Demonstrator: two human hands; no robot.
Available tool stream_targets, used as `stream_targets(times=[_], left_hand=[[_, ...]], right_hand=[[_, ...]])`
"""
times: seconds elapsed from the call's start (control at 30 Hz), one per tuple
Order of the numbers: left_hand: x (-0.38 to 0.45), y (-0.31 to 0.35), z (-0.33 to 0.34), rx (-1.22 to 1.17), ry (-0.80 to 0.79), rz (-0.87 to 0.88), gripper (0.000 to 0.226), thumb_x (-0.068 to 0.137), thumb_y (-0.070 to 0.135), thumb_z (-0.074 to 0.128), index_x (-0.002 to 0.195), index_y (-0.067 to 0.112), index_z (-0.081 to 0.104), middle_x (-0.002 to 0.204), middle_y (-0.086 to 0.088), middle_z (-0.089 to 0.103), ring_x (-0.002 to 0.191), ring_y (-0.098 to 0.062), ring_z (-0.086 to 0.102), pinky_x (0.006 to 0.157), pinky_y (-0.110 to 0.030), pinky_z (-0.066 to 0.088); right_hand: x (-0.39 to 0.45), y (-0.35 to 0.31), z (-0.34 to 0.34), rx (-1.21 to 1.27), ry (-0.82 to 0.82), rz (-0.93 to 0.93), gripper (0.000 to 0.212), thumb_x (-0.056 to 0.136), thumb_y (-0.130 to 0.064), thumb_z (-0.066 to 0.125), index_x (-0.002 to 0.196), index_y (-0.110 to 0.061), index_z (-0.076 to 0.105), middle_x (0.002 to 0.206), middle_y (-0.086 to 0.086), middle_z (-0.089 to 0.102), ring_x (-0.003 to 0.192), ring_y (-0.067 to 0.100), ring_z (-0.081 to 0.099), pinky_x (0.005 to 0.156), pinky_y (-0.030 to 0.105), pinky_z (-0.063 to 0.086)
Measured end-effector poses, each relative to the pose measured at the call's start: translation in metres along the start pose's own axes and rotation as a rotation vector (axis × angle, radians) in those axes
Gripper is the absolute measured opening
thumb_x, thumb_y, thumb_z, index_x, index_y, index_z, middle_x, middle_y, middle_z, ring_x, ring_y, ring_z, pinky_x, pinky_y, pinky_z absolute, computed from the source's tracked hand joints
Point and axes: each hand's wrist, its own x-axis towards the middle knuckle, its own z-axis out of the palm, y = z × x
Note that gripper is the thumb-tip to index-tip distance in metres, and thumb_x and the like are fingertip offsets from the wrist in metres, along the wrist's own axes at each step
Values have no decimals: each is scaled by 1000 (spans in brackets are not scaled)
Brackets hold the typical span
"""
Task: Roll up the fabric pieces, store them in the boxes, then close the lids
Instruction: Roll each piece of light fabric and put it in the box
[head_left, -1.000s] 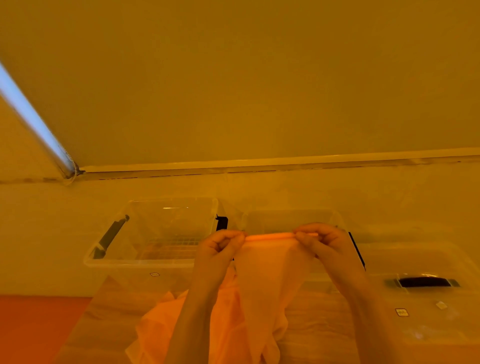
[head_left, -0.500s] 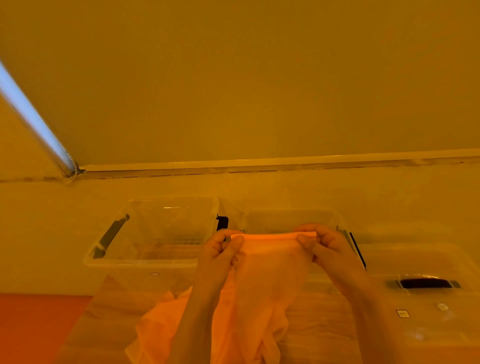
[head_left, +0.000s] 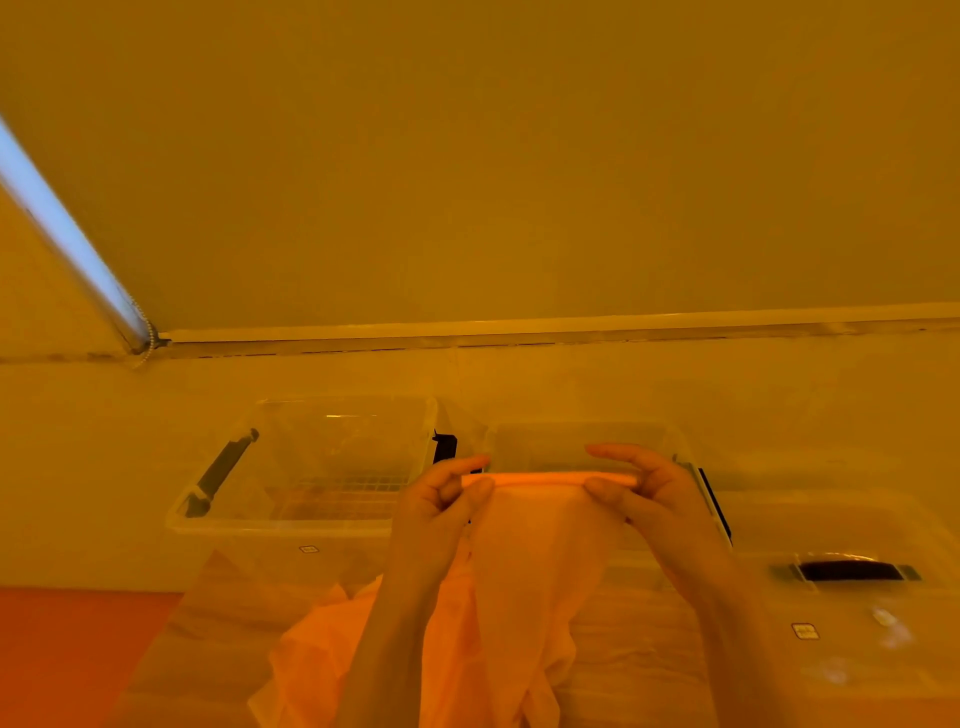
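Head view, left hand (head_left: 436, 506), right hand (head_left: 644, 493) pinch fabric roll (head_left: 561, 478), axis left-right

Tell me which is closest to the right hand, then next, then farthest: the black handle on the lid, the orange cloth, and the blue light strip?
1. Orange cloth: pinched in the right hand.
2. Black handle: on the lid, lower right of the hand.
3. Blue light strip: far upper left, on the wall.

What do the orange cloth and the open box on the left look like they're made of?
The orange cloth looks like thin, matte fabric: it drapes and lets light through. The open box looks like clear, glossy plastic: its ribbed floor shows through the walls.
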Motion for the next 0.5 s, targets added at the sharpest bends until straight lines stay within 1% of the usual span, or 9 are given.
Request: stream_targets(times=[0.03, 0.07, 0.13, 0.2, 0.23, 0.3, 0.37, 0.43, 0.5], left_hand=[[0, 0, -1, 2, -4, -4, 22, 86, 10, 66, 101, 26, 69, 73, 0, 72, 67, -10, 67, 60, -23, 54], [0, 1, -3, 5, -6, -14, 23, 85, 10, 67, 101, 26, 68, 76, 3, 74, 68, -7, 68, 58, -19, 53], [-1, 2, -5, 18, -9, -33, 17, 84, 11, 68, 96, 24, 71, 78, 7, 74, 69, -5, 68, 55, -15, 51], [-2, 1, -6, 41, -16, -23, 11, 85, 13, 67, 91, 21, 72, 74, 4, 72, 65, -5, 66, 54, -15, 49], [-3, 1, -7, 52, -19, -13, 9, 85, 14, 66, 89, 20, 72, 70, 2, 70, 61, -8, 64, 53, -15, 48], [-4, -1, -7, 66, -17, 12, 8, 87, 20, 65, 87, 23, 72, 66, -10, 61, 56, -17, 55, 49, -18, 45], [-4, -2, -6, 57, -13, 16, 10, 88, 23, 64, 84, 27, 72, 64, -14, 52, 56, -20, 46, 49, -23, 41], [-5, 0, -6, 9, -13, -2, 12, 88, 20, 64, 84, 27, 73, 64, -13, 55, 61, -23, 49, 58, -31, 44], [-6, 3, -6, -28, -1, -28, 16, 88, 14, 64, 86, 27, 73, 63, -2, 63, 66, -22, 56, 65, -36, 47]], right_hand=[[0, 0, 0, 14, -4, 15, 31, 72, -24, 74, 102, -31, 73, 90, -1, 71, 79, 14, 67, 63, 21, 51], [0, 0, 0, 21, 7, 30, 31, 70, -24, 75, 101, -29, 73, 89, 0, 72, 80, 16, 68, 63, 23, 51], [1, 1, 0, -1, 38, 40, 18, 74, -19, 75, 91, -24, 75, 84, 1, 74, 80, 19, 68, 65, 27, 52], [2, 2, 1, -61, 57, 36, 6, 79, -16, 73, 82, -20, 76, 79, 1, 73, 79, 19, 67, 67, 30, 50], [2, 3, 2, -90, 63, 34, 4, 81, -17, 72, 81, -20, 75, 76, 0, 72, 78, 19, 66, 67, 30, 49], [1, 4, 3, -105, 77, 31, 5, 83, -21, 70, 80, -22, 75, 76, 0, 71, 79, 19, 64, 66, 30, 47], [-1, 4, 5, -57, 85, 38, 5, 81, -25, 70, 82, -26, 75, 78, -2, 70, 79, 19, 63, 64, 29, 47], [-2, 2, 8, 44, 90, 56, 12, 75, -30, 70, 85, -29, 75, 77, -6, 67, 76, 14, 59, 59, 22, 46], [-3, 0, 11, 129, 78, 74, 18, 71, -30, 68, 88, -28, 75, 84, 0, 66, 79, 16, 59, 59, 24, 47]])
